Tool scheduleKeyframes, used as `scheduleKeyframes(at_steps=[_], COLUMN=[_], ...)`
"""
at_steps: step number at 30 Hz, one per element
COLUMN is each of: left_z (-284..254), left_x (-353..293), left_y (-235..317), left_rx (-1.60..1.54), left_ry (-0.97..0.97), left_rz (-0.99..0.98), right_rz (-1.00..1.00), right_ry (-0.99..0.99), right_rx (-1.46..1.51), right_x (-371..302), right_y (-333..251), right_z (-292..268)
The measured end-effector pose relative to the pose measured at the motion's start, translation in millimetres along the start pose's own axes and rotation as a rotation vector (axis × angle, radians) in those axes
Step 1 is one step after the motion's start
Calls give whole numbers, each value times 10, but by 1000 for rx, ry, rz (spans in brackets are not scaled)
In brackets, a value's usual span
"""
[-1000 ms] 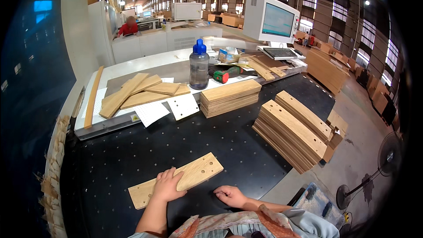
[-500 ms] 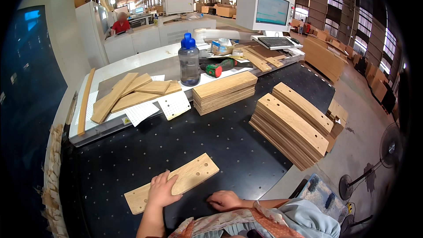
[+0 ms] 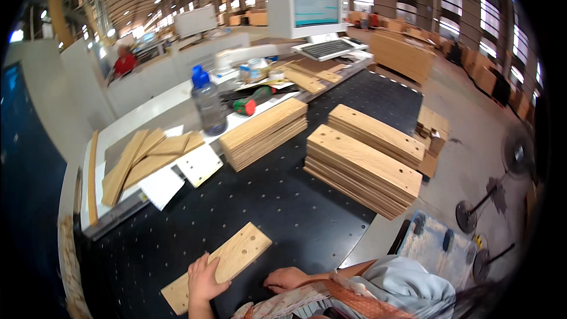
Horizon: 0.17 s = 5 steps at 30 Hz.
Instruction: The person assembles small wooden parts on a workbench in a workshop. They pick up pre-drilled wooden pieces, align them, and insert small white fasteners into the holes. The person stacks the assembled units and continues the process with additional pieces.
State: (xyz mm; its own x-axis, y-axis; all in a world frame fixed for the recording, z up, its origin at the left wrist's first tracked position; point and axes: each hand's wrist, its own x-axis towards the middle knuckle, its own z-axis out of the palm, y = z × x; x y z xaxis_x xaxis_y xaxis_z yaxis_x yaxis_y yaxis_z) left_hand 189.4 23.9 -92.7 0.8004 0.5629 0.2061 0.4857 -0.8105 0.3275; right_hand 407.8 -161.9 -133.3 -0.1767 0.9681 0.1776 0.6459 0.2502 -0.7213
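A pale wooden board [image 3: 239, 254] with drilled holes lies slantwise on the black work surface [image 3: 236, 207]. Across its lower left part rests my left hand [image 3: 207, 279], the thumb spread apart and the fingertips reaching the far edge. My right hand [image 3: 287, 279] lies on the black surface to the right of the board, apart from it. Its fingers are curled in, and nothing shows in them. Farther right stand two stacks of drilled boards, the nearer stack [image 3: 363, 162] and the farther stack [image 3: 378, 133]. Another stack of boards [image 3: 266, 130] sits beyond, near the white ledge.
On the ledge are loose wood strips [image 3: 136, 159], a perforated white sheet [image 3: 201, 164], a blue-capped bottle [image 3: 208, 103] and a red-green tool [image 3: 245, 106]. A monitor [image 3: 316, 6] and keyboard [image 3: 326, 49] stand behind. A fan [image 3: 518, 153] is at right; a person [image 3: 124, 62] is far left.
My view has turned and tilted, so the ledge, stacks and monitor sit farther left in the picture. My left hand stays on the board, and my right hand still rests beside it.
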Motion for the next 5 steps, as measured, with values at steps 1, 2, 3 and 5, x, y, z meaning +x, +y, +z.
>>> scheduleKeyframes(at_steps=[1,2,3,5], left_z=[24,26,35,97], left_x=[11,-16,-22,-42], left_y=[-16,-43,-47,-33], left_rx=[-3,0,3,-82], left_ry=[-3,-1,-3,-67], left_rz=[10,1,-9,-67], right_rz=[-28,-71,-42,-4], right_ry=[34,54,32,-37], right_rx=[25,55,46,29], right_x=[-15,9,15,-30], right_y=[12,14,0,38], right_z=[0,3,-21,-13])
